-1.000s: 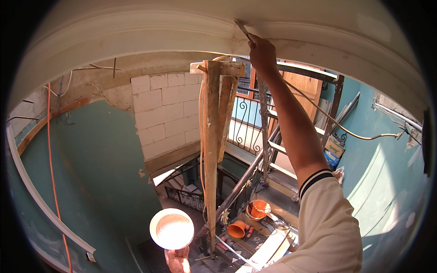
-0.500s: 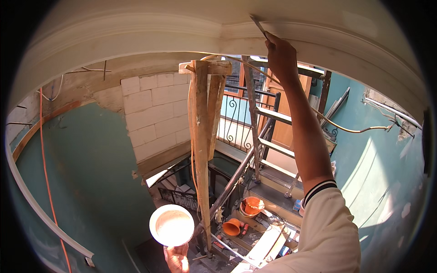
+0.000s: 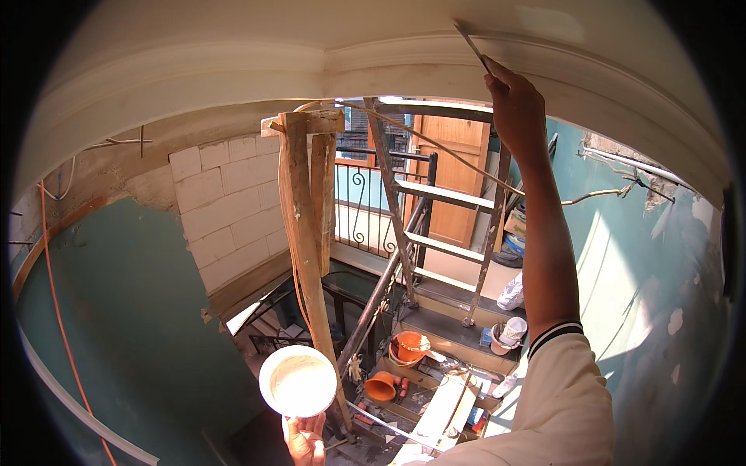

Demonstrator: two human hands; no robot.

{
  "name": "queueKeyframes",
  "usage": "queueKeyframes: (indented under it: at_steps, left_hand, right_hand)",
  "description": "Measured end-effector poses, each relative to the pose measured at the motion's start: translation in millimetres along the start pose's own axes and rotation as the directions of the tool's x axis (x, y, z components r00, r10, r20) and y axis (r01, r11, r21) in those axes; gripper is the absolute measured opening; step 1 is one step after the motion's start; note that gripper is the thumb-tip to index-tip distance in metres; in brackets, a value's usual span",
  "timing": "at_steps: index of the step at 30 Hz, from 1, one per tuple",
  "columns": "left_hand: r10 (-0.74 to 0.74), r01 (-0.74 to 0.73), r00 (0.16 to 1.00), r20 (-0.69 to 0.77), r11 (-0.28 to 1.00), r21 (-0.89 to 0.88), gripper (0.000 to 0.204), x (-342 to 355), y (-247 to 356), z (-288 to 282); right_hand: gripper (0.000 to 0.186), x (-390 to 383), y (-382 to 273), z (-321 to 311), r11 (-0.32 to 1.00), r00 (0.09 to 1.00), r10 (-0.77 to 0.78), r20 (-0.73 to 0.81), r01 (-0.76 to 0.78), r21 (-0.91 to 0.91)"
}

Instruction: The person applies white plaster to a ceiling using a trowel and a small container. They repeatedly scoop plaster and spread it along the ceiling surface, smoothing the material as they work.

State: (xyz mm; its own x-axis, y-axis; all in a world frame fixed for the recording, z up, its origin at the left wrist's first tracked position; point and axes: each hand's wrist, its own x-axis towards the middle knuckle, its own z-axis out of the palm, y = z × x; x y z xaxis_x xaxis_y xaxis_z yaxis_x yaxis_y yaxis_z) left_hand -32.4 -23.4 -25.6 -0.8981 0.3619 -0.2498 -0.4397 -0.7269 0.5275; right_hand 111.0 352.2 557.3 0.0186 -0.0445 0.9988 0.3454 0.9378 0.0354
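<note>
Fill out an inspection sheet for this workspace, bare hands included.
Surface: pale smooth ceiling above a pale moulded cornice.
Job's things: thin grey scraper; round white bowl with pale contents.
Clutter: two orange plastic containers and long pale boards below.
Hands: right hand grips the scraper up at the ceiling; left hand holds the bowl from below.
Cables: thin orange cable hanging at left; tan cable at right.
Surroundings: dark-framed ladder, rough wooden post, teal walls.

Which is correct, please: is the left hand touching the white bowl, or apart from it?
Touching. The head view shows the left hand under the white bowl, its fingers against the bowl's lower side, with no visible gap.
</note>
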Motion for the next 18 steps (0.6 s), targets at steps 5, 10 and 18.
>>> queueKeyframes:
  at_steps: [5,10,18]
  left_hand:
    - [-0.07,0.07,0.997,0.035,0.998,0.011,0.064,-11.4,-3.2,23.0]
    - [-0.155,0.156,0.985,0.082,0.988,-0.004,0.066,-7.2,-13.2,24.9]
    - [-0.228,0.22,0.949,0.217,0.974,0.061,0.062,-13.3,-29.2,69.7]
  right_hand:
    - [0.033,-1.5,10.5,-56.7,0.994,0.993,0.102,0.061,-0.1,-0.034]
    - [0.037,-1.3,26.5,-110.7,0.974,0.975,0.215,0.062,-0.21,-0.082]
    - [0.028,-134.8,-3.1,-153.6,0.552,0.708,0.446,0.547,-0.699,0.455]
